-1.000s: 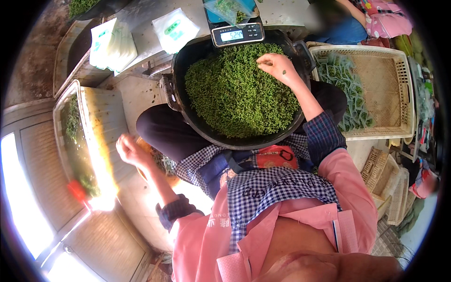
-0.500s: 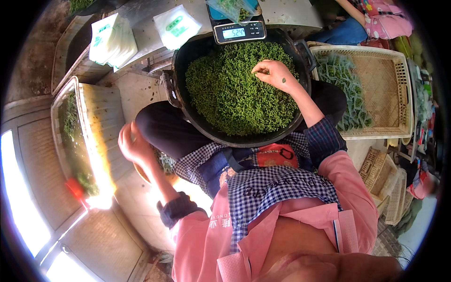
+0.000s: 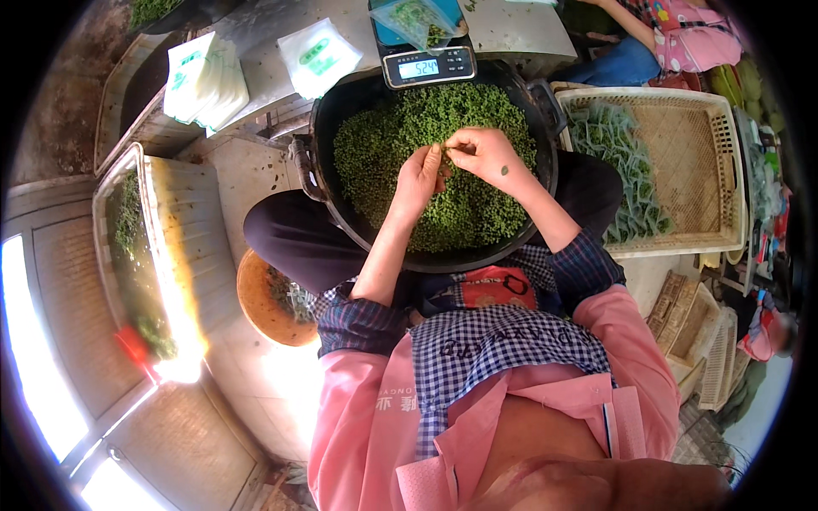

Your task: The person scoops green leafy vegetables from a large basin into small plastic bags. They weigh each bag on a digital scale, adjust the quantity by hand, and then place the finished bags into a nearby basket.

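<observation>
Over a wide black pot (image 3: 547,183) between my knees, my two hands meet fingertip to fingertip. The pot is heaped with small round green berries (image 3: 366,157) that look like fresh green peppercorns. My left hand (image 3: 416,180) is closed in a pinch. My right hand (image 3: 487,155) pinches against it from the right, with a dark leaf-shaped spot near its wrist. Whatever lies between the fingertips is too small to name. Just beyond the pot's far rim stands a digital scale (image 3: 429,67), bearing a clear bag (image 3: 417,24) with some green berries inside.
Flat plastic bags (image 3: 318,56) and a thicker bag stack (image 3: 203,81) lie on the metal table (image 3: 520,30). A cream crate (image 3: 694,157) at right holds several filled bags (image 3: 615,170). An orange basket (image 3: 256,298) and a white tub (image 3: 183,200) stand left. Another person (image 3: 694,38) sits far right.
My left hand has come from beside my left knee to the pot and met my right hand, which has shifted slightly left. The orange basket is now more visible.
</observation>
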`<state>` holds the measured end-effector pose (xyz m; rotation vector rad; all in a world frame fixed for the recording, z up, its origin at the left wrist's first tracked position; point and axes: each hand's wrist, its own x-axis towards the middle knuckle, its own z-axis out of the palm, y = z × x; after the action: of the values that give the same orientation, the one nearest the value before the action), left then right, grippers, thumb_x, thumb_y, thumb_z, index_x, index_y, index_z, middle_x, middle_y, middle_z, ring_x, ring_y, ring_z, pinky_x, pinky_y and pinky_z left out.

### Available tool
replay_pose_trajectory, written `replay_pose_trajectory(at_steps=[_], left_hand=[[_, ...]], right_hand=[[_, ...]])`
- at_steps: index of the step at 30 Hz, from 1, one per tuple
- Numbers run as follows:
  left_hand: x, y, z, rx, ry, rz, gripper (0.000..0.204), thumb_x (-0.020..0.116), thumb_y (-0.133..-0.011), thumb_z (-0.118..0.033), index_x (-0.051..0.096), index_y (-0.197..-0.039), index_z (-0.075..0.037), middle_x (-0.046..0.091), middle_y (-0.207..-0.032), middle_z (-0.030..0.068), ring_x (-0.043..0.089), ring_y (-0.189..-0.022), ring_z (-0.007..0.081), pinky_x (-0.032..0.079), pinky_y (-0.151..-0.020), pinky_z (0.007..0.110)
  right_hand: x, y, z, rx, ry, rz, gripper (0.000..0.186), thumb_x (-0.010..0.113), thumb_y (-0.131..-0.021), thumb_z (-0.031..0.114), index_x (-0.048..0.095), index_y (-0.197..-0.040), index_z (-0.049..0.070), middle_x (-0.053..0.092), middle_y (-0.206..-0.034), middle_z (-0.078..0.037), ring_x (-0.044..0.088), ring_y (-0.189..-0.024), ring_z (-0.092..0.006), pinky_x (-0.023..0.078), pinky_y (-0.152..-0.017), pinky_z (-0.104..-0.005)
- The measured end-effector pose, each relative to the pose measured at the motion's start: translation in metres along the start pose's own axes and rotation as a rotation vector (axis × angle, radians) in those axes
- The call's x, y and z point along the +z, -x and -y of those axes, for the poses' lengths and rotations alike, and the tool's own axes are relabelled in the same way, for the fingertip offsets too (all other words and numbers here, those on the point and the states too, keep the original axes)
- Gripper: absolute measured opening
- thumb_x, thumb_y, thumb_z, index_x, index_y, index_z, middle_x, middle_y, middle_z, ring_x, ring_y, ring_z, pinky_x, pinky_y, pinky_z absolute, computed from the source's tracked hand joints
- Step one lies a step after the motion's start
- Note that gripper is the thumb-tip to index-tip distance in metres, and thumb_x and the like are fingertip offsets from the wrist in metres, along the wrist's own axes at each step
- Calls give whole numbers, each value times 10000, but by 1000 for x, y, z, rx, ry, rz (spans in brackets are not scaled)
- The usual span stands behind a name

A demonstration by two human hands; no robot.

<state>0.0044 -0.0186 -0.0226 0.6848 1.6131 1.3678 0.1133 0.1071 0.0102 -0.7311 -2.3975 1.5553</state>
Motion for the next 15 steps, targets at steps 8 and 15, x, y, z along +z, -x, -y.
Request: replay_pose_trajectory(at_steps=[8, 15], left_hand=[[1, -1, -3, -55, 660, 228, 236, 466, -985, -274, 495, -825, -102, 414, -653, -25, 404, -552, 87, 460, -566, 256], [1, 6, 12, -152, 482, 144, 202, 515, -962, -251, 547, -857, -81, 462, -654, -22, 446, -550, 88, 467, -550, 252]], right_hand=[[-9, -7, -31, 235, -760, 142, 193, 627, -875, 185, 633, -985, 27, 606, -778, 2, 555, -675, -75, 470, -615, -219], [-39, -93, -8, 45, -530, -121, 419, 618, -896, 237, 545, -1202, -39, 658, -1004, -91, 635, -871, -150, 518, -787, -273]])
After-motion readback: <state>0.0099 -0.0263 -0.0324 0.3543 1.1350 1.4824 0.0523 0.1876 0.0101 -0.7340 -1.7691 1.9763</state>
